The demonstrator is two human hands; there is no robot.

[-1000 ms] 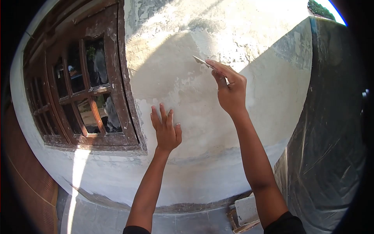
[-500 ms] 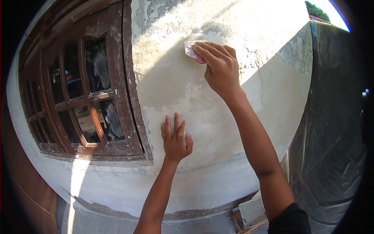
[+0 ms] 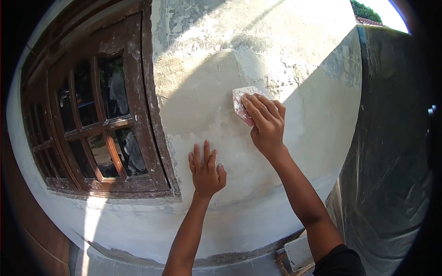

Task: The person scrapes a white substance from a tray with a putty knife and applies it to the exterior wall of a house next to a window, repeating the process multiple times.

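Note:
My right hand (image 3: 268, 122) grips a flat, pinkish putty spreader (image 3: 241, 106) smeared with white filler. The spreader lies against the plastered wall (image 3: 304, 133), just below the rough, sunlit patch. Lower and to the left, my left hand (image 3: 207, 177) rests on the same wall with its fingers spread and nothing in it. Where the fingers of my right hand curl over the spreader, its upper right part is hidden.
A brown wooden window (image 3: 99, 124) with several panes is on the left, its frame spotted with white. Dark plastic sheeting (image 3: 391, 147) hangs on the right. Near the wall's foot, a whitish board (image 3: 298, 253) lies by some wood on the tiled floor (image 3: 230, 269).
My right hand has moved down the wall and slightly right with the spreader. A thin ridge of filler now shows above it. My left hand stays about where it was.

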